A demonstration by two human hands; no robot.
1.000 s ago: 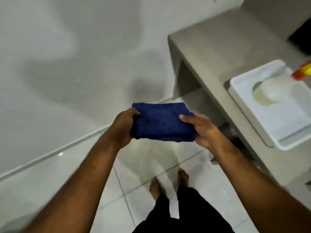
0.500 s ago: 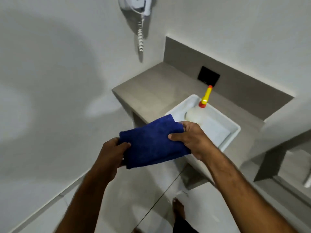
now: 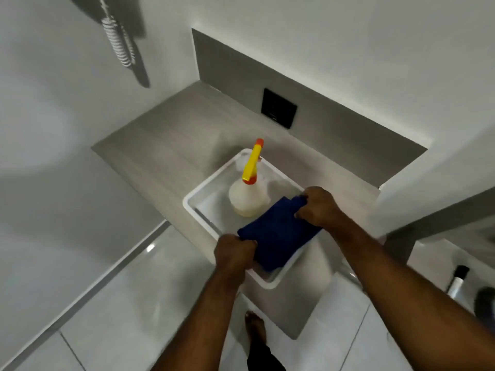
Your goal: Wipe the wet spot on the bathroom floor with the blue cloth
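Observation:
The folded blue cloth (image 3: 278,234) is low inside the white tray (image 3: 211,180), which stands on the grey counter. My left hand (image 3: 234,253) grips the cloth's near corner. My right hand (image 3: 320,206) grips its far corner, next to the spray bottle. Whether the cloth rests on the tray floor I cannot tell. The white tiled floor (image 3: 115,317) lies below at the left; no wet spot stands out on it.
A pale spray bottle (image 3: 249,199) with a yellow and orange nozzle stands in the tray. A black wall plate (image 3: 278,108) sits on the grey backsplash. A coiled cord (image 3: 117,41) hangs on the left wall. My bare foot (image 3: 255,328) is below the counter edge.
The view swung up from the floor to the counter. Both hands carried the cloth right and down into the white tray, beside the spray bottle.

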